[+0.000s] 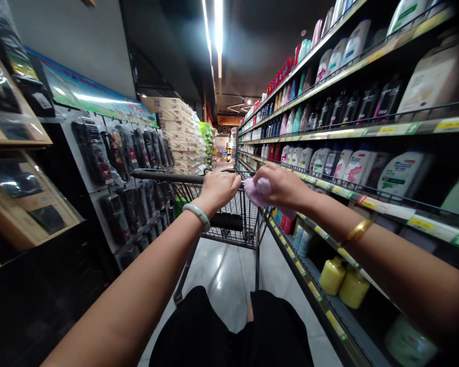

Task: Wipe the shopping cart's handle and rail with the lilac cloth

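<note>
A dark wire shopping cart (229, 224) stands in front of me in a store aisle. My left hand (221, 187) is closed around the cart's grey handle (168, 176), with a pale bangle at the wrist. At the right end of the handle, my right hand (277, 183) is closed on a light purple cloth (257, 190). Whether its fingers also grip the handle cannot be made out. A gold bracelet (357, 231) sits on my right forearm.
Shelves (390, 206) of bottles run close along the right side. On the left hang packaged brushes (115, 219), with boxed goods (34, 193) nearer and stacked packages (178, 132) farther ahead. Grey tiled floor (222, 275) shows beneath the cart.
</note>
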`<state>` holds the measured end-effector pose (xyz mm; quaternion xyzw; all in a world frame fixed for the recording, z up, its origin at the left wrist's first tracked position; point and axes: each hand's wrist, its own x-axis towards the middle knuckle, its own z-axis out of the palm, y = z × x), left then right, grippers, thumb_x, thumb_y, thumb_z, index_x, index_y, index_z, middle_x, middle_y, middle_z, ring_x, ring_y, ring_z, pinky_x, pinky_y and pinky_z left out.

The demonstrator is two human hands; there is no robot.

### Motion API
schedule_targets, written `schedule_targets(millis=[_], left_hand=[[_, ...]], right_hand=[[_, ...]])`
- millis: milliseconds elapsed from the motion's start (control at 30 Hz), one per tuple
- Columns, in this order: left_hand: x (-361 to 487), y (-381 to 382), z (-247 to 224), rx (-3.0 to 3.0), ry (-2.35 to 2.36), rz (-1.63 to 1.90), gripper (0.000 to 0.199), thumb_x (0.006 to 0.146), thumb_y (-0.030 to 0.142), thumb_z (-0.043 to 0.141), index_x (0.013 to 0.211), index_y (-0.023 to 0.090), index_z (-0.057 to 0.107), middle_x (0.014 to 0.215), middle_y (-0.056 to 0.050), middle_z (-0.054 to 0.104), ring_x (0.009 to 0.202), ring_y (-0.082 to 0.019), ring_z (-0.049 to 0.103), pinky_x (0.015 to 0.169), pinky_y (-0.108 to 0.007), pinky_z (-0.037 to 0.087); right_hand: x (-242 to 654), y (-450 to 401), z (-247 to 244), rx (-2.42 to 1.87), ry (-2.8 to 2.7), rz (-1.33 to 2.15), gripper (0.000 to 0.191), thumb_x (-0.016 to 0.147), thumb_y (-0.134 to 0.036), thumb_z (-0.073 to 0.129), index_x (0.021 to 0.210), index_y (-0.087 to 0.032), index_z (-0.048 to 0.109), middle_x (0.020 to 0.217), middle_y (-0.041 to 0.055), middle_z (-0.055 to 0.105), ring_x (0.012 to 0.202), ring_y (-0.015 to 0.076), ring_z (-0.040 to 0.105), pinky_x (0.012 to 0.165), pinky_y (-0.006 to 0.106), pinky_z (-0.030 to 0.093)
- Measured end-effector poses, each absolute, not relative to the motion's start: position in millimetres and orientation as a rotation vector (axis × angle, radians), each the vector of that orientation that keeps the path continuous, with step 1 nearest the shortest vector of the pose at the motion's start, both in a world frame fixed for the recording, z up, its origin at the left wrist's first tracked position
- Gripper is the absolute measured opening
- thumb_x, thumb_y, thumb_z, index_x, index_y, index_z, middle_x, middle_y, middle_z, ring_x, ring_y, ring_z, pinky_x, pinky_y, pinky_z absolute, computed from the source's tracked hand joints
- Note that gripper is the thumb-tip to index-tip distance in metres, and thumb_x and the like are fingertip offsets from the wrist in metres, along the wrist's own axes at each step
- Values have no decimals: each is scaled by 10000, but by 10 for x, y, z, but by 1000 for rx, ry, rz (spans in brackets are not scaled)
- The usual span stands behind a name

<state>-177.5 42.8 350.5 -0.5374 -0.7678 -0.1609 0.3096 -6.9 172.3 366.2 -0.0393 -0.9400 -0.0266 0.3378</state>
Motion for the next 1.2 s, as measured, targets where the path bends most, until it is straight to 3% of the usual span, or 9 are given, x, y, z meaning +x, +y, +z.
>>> schedule_targets(millis=[100,267,467,633,833,1033,1200], left_hand=[[-1802,440,3493,-1389,-2012,-381,509,988,377,266,821,193,710,927,-87,743,814,-213,627,704,-346,313],[-1831,450,3463,-1361,-1996,-403,493,986,365,273,802,202,701,923,-80,744,818,-213,626,711,-348,305],[-1879,432,3442,-1362,-1980,-421,483,981,355,278,786,200,692,909,-73,745,826,-212,631,718,-354,302],[-1904,387,3446,-1353,-1995,-433,486,978,364,282,751,193,676,888,-69,743,797,-195,618,717,-348,298],[-1936,349,3444,-1362,-1983,-470,467,961,347,301,730,197,679,881,-72,749,803,-210,627,699,-359,288],[-1958,301,3448,-1359,-1984,-464,469,962,352,307,743,189,688,883,-81,752,794,-202,624,706,-353,297],[-2027,256,3429,-1352,-1968,-503,469,959,358,319,719,196,687,879,-75,756,809,-204,636,699,-350,302]], right_hand=[[-27,1722,3659,16,-2464,-223,300,791,-324,625,1073,-227,664,1145,92,595,822,178,559,656,283,380],[4,1758,3710,-41,-2530,84,301,698,-253,667,997,-216,647,954,38,624,778,166,554,654,269,412],[18,1619,3553,-3,-2381,-179,260,820,-309,586,1055,-232,666,1151,94,600,891,208,569,704,312,419],[-31,1718,3760,-118,-2545,264,315,688,-247,652,1001,-218,643,887,29,646,712,158,556,615,268,420],[-87,1513,3467,32,-2289,-222,246,875,-318,550,1067,-229,675,1191,117,615,959,236,574,780,353,442],[-89,1574,3726,-176,-2445,264,327,703,-210,646,1030,-221,636,922,37,672,742,173,573,640,284,430],[-123,1294,3545,-6,-2349,-323,233,922,-308,506,1078,-220,655,1093,109,646,895,221,564,730,332,398]])
